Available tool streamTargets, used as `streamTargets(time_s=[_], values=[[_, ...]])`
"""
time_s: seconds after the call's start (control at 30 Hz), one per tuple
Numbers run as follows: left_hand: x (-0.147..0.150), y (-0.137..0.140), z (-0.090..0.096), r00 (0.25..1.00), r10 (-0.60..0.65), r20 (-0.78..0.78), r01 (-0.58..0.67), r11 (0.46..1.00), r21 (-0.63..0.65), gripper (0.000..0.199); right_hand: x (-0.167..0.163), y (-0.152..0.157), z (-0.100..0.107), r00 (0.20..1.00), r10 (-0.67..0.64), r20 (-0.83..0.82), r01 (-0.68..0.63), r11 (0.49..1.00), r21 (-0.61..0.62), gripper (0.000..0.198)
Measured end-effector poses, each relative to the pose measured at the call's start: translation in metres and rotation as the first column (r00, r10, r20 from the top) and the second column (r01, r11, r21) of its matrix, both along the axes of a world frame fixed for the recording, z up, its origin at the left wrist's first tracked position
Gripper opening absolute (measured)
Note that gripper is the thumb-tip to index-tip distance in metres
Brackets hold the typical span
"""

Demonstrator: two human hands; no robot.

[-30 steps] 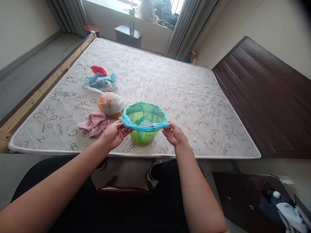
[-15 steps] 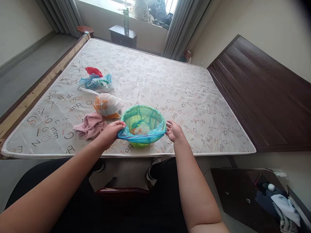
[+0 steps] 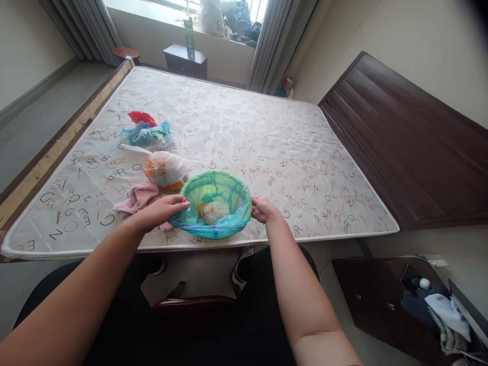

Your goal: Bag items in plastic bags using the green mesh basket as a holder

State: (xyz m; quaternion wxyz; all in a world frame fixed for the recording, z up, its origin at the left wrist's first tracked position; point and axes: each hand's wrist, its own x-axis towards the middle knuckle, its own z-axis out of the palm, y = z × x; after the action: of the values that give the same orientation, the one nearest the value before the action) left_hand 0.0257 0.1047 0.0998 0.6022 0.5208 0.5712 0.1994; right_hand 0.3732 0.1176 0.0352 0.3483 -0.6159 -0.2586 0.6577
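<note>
A green trash can (image 3: 217,177) lined with a blue-green plastic bag (image 3: 208,230) is at the near edge of the mattress, its mouth tilted toward me. Inside lies a crumpled whitish bag with orange marks (image 3: 215,210). My left hand (image 3: 165,209) pinches the liner at the left of the rim, where a bit of red shows. On the opposite side my right hand (image 3: 264,209) has its fingers closed on the rim and liner. Beside my left hand is a pink towel (image 3: 139,198), partly covered by the hand. A white plastic bag with orange print (image 3: 163,169) sits behind the towel.
Crumpled blue (image 3: 147,134) and red plastic bags (image 3: 142,118) lie farther back on the mattress (image 3: 244,127). A dark headboard (image 3: 404,147) rises at the right. Clothes (image 3: 446,312) rest on a dark cabinet (image 3: 366,295) at lower right.
The trash can has shifted a little left and its mouth faces me more, showing more of the inside. Both hands have moved left with it. The camera view has shifted slightly.
</note>
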Motion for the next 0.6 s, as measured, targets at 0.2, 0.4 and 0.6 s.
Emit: streamTargets(time_s=[0.2,0.4,0.6], values=[[-0.025,0.012,0.004,0.963,-0.014,-0.27,0.022,0.999,0.025,0.035,-0.015,-0.002,0.003,0.999,0.029,-0.038,-0.031,0.998,-0.053,0.015],[-0.038,0.02,-0.001,0.896,0.039,-0.441,0.054,0.979,0.196,0.041,-0.027,0.001,-0.002,0.994,-0.065,-0.084,0.066,0.998,0.002,0.008],[-0.028,0.016,-0.003,0.894,-0.007,-0.448,0.096,0.98,0.177,0.05,-0.019,0.012,-0.012,0.948,-0.289,-0.133,0.295,0.955,0.03,0.011]])
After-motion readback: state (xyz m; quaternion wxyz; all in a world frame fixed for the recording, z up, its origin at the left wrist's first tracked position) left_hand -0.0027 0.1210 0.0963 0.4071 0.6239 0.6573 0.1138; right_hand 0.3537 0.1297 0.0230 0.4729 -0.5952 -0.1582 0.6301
